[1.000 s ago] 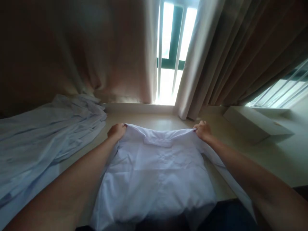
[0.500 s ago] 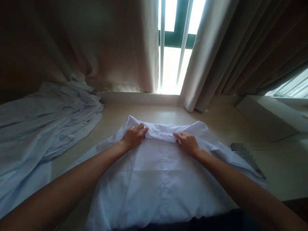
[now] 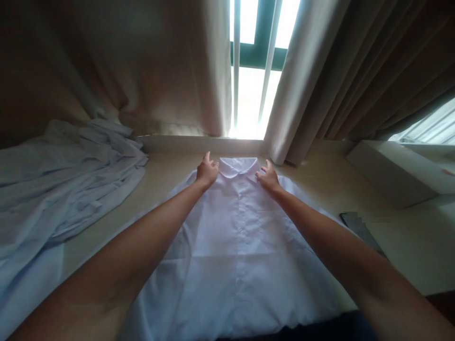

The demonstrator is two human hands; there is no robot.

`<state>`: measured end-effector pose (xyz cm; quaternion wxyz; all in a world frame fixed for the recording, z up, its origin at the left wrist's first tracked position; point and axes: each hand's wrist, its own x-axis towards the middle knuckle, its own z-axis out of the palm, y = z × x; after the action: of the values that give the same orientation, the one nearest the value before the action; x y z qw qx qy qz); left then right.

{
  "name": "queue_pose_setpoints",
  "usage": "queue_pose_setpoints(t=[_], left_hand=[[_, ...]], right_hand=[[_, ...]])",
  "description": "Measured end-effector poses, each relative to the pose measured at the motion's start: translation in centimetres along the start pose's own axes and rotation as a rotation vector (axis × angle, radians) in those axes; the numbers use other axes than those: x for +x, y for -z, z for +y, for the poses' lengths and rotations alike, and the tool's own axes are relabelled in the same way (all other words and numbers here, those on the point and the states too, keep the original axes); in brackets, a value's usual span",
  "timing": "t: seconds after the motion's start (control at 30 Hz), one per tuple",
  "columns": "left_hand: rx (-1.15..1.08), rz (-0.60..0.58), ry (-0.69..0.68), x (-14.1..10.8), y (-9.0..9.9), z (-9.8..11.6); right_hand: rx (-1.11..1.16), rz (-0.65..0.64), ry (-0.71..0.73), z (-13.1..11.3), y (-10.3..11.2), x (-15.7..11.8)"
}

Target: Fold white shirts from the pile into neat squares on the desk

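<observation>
A white shirt (image 3: 227,241) lies front side up, its button line running down the middle and its collar (image 3: 238,166) at the far end. Just left of the collar, over the shoulder, is my left hand (image 3: 208,170), with its fingers apart and nothing held. My right hand (image 3: 268,176) is over the other shoulder, right of the collar, also with fingers apart and holding nothing. The lower hem reaches the near edge of the table.
A heap of white cloth (image 3: 88,175) lies on the left of the wooden table (image 3: 320,182). At the right are a dark flat object (image 3: 362,232) and a pale box (image 3: 394,173). Curtains (image 3: 177,71) and a window (image 3: 254,94) stand behind.
Both hands have let go of the folded upper part and moved farther away. The collar now lies flat and visible, pointing toward the window.
</observation>
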<state>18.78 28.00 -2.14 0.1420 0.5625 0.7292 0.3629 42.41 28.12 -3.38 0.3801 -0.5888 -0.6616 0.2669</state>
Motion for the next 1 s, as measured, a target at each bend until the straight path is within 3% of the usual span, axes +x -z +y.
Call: queue_pose_setpoints(t=[0.07,0.13,0.2,0.27,0.4,0.67,0.8,0.9,1.0], left_hand=[[0.069,0.005,-0.006,-0.6,-1.1,-0.4],[0.186,-0.075,-0.109,-2.2,-1.9,-1.4],[0.315,-0.189,-0.206,-4.0,-2.3,-2.7],[0.43,-0.279,-0.216,-5.5,-2.4,-4.0],[0.558,-0.316,-0.165,-6.9,-1.6,-5.9],[0.658,-0.37,-0.116,-8.5,0.4,-6.6],[0.645,-0.343,-0.118,-9.7,0.7,-6.7],[0.623,-0.319,-0.115,-10.2,1.0,-6.4],[0.607,-0.25,-0.138,-11.2,1.5,-5.3]], right_hand=[[-0.156,0.022,0.024,0.6,-0.7,-0.3],[-0.325,-0.017,0.138,1.3,-1.0,-1.3],[-0.488,-0.126,0.226,1.9,-1.2,-2.7],[-0.614,-0.28,0.213,2.3,-1.5,-4.0],[-0.695,-0.451,0.206,2.2,-2.5,-6.2],[-0.75,-0.478,0.184,0.5,-3.2,-8.3],[-0.726,-0.459,0.18,0.3,-2.9,-9.0],[-0.684,-0.4,0.22,0.0,-2.4,-10.0],[-0.654,-0.263,0.248,-0.3,-1.1,-11.5]])
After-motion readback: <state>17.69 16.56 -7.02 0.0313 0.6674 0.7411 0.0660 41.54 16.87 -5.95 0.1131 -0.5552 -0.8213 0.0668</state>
